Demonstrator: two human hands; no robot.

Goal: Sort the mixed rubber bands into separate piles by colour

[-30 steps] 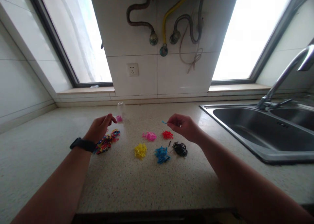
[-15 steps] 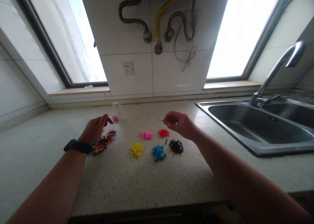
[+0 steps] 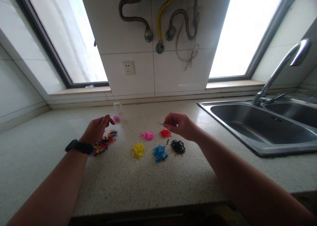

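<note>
- Right hand (image 3: 182, 125): raised just above the countertop (image 3: 138, 183), thumb and forefinger pinched shut on a small blue band (image 3: 160, 123), whose end pokes out to the left of the fingertips; the other fingers are curled in. The fine pinch suits so thin an item.
- Left hand (image 3: 97, 130): loosely curled, palm down, fingertips drawn near one another over the far end of the mixed pile (image 3: 105, 142). Whether it has hold of anything cannot be told. A dark wristband (image 3: 79, 146) sits on this wrist.
- Mixed pile: tangle of small bands in many colours, lying on the counter just under and beside the left hand.
- Sorted heaps, each of one colour and set apart from its neighbours so the colours do not mingle: pink heap (image 3: 147, 135), red heap (image 3: 165, 133), yellow heap (image 3: 138, 150), blue heap (image 3: 159, 153), black heap (image 3: 177, 146). The red heap lies just below the right hand; the blue heap lies nearer the person.
- Small clear container (image 3: 118, 108): stands behind the left hand, with a pink bit (image 3: 116, 119) at its foot.
- Sink (image 3: 262, 127) with tap (image 3: 279, 74): to the right, well apart from the heaps.
- Wall socket (image 3: 129, 67) and hoses (image 3: 160, 21): on the tiled wall between two windows.
</note>
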